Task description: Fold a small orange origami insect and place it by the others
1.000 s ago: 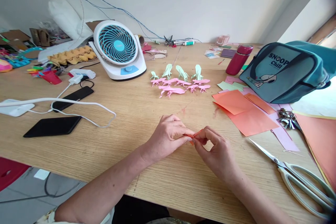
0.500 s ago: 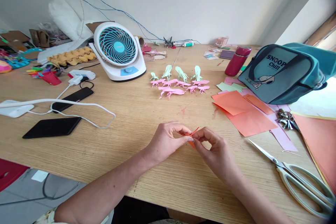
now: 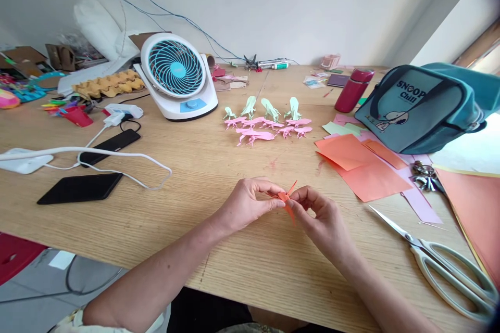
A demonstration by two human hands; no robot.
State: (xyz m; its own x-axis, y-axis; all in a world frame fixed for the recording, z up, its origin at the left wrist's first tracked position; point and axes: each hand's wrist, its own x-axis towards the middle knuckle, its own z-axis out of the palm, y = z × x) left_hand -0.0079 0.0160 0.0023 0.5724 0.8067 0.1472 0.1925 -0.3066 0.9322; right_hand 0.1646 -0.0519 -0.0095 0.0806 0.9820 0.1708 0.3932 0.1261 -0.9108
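Observation:
A small folded orange paper piece (image 3: 288,200) is pinched between both hands just above the wooden table (image 3: 219,166). My left hand (image 3: 250,203) grips its left side with closed fingers. My right hand (image 3: 322,221) pinches its right side, fingers curled. One thin orange point sticks up between the fingertips and another hangs down. Beyond the hands lie several finished pink paper figures (image 3: 265,129) and green paper figures (image 3: 269,106) in rows.
Orange paper sheets (image 3: 363,166) and large scissors (image 3: 441,260) lie to the right, with keys (image 3: 427,176) and a teal bag (image 3: 425,106) behind. A red bottle (image 3: 353,88), a desk fan (image 3: 175,75), two black phones (image 3: 80,187), and a white cable (image 3: 117,158) occupy the left and back.
The hands have lifted slightly and turned the orange piece, so its thin points now stick out more clearly above and below the fingertips.

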